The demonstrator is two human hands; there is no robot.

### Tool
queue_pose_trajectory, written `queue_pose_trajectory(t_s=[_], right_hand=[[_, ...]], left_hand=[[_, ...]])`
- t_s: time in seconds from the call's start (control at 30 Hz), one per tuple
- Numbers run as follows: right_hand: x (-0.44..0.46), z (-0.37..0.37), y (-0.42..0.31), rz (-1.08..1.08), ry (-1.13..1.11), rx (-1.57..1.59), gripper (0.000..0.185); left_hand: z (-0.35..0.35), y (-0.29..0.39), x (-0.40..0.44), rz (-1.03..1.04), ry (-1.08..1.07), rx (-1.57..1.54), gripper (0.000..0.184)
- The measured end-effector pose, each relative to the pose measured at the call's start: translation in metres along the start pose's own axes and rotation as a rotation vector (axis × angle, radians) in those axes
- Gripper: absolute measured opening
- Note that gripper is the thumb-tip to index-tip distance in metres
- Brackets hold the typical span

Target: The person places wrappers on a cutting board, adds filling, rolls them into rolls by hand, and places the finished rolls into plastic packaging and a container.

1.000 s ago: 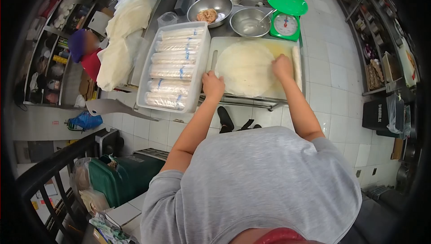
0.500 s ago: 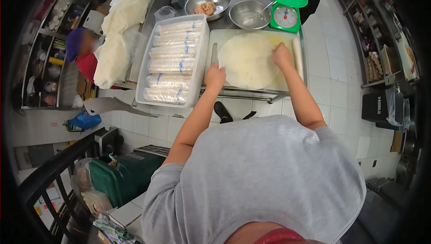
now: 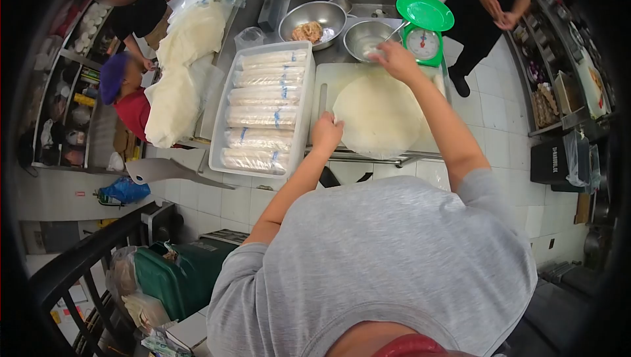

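Note:
A large, thin, round pale wrapper sheet [image 3: 378,112] lies on a whitish cutting board [image 3: 326,71], its near edge reaching over the board's front. My left hand [image 3: 327,135] is at the sheet's left edge, fingers closed on it. My right hand [image 3: 397,62] is over the near rim of a metal bowl [image 3: 355,36], fingers stretched toward its inside. That bowl contains a clear-looking liquid and a spoon. Beside it, a larger metal bowl [image 3: 332,20] holds a lump of brownish filling [image 3: 307,31]. A flat strip-like tool [image 3: 323,98] lies along the board's left side.
A plastic tub [image 3: 215,150] of wrapped rolls [image 3: 263,118] stands to the left. Stacked pale sheets [image 3: 184,71] lie beyond it. A green scale [image 3: 424,12] stands behind the board. People work at left [image 3: 128,97]; another person [image 3: 476,31] stands at right.
My right hand has left the sheet's right side and moved up and left to the bowl. The sheet now sits nearer my body. A person has come into view at right.

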State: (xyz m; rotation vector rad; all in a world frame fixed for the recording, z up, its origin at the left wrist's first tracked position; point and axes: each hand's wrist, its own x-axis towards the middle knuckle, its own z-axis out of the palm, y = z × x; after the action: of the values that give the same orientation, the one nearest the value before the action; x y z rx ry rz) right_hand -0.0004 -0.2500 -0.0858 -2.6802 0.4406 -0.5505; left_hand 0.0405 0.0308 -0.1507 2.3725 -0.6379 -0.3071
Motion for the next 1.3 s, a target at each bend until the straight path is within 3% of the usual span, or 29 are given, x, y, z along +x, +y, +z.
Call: queue_pose_trajectory(t_s=[0.07, 0.17, 0.23, 0.3, 0.37, 0.47, 0.53, 0.6, 0.7, 0.87, 0.93, 1.0, 1.1, 1.23, 1.3], right_hand=[[0.026, 0.023, 0.003, -0.035, -0.271, -0.092, 0.049], [0.035, 0.043, 0.006, -0.038, -0.450, -0.239, 0.051], [0.058, 0.047, 0.026, -0.086, -0.498, -0.169, 0.049], [0.057, 0.045, 0.033, -0.045, -0.362, 0.035, 0.051], [0.030, -0.004, 0.000, 0.080, -0.026, 0.362, 0.057], [-0.006, 0.021, -0.004, 0.096, 0.073, 0.548, 0.043], [-0.040, 0.052, -0.029, 0.003, -0.259, 0.298, 0.039], [-0.080, 0.092, -0.056, -0.536, -0.232, -0.018, 0.053], [-0.079, 0.109, -0.061, -0.308, -0.167, -0.016, 0.066], [-0.125, 0.067, -0.024, 0.357, -0.033, -0.265, 0.081], [-0.146, 0.060, -0.021, 0.479, 0.008, -0.389, 0.085], [-0.157, 0.057, -0.024, 0.550, -0.005, -0.434, 0.087], [-0.096, 0.065, -0.020, 0.349, -0.102, -0.304, 0.086], [-0.072, 0.100, -0.051, -0.319, -0.180, 0.012, 0.076], [-0.092, 0.092, -0.088, -0.690, -0.477, 0.246, 0.070]], left_hand=[[0.000, -0.002, 0.001, -0.001, 0.000, -0.027, 0.031], [0.003, -0.009, 0.001, 0.035, 0.027, -0.077, 0.030], [0.003, -0.009, -0.003, 0.061, 0.072, -0.109, 0.029], [0.002, -0.009, -0.004, 0.066, 0.075, -0.082, 0.027], [0.003, -0.012, -0.004, 0.079, 0.076, -0.065, 0.026], [0.003, -0.013, -0.001, 0.094, 0.086, -0.057, 0.025], [0.004, -0.012, -0.002, 0.081, 0.097, -0.049, 0.024], [0.004, -0.012, -0.004, 0.079, 0.101, -0.045, 0.024], [0.003, -0.010, 0.002, 0.048, 0.101, -0.053, 0.022], [0.009, -0.013, -0.005, 0.060, 0.177, -0.090, 0.017], [0.002, -0.004, -0.011, -0.016, 0.124, -0.111, 0.020], [0.008, -0.007, -0.013, 0.143, 0.224, -0.069, 0.025], [0.011, -0.012, -0.008, 0.338, 0.346, -0.026, 0.030], [0.011, -0.020, -0.007, 0.520, 0.415, -0.158, 0.027], [0.010, -0.021, -0.008, 0.532, 0.465, -0.234, 0.025]])
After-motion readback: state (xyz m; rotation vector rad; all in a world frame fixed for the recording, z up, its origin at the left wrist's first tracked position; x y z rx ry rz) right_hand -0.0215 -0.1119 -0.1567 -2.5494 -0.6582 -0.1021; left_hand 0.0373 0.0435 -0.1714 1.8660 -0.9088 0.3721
